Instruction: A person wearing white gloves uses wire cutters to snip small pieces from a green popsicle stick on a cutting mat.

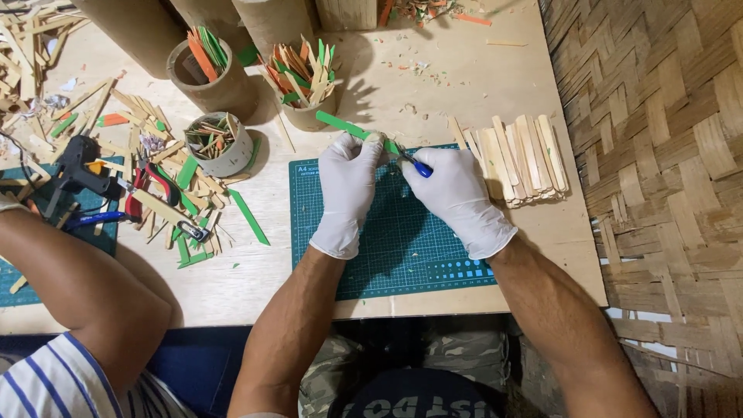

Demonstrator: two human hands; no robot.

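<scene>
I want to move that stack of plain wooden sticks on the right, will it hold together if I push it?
Probably not: the stack of plain sticks lies loose and fanned, so a push would likely scatter it. Each stick looks thin, flat and light, so they should slide rather than roll on the table.

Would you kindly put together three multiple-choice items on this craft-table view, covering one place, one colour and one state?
1. Where does the pile of plain wooden sticks lie?
A. right of the green cutting mat
B. inside a cardboard tube
C. on the woven floor

2. What colour is the flat stick held by the white-gloved left hand?
A. orange
B. green
C. plain wood

3. What is the state of the white-gloved right hand?
A. open and flat
B. resting on the pile
C. closed on a small blue-handled tool

Answers: 1 A, the pile sits beside the mat's right edge; 2 B, the stick is bright green; 3 C, the fingers wrap the blue handle.
</scene>
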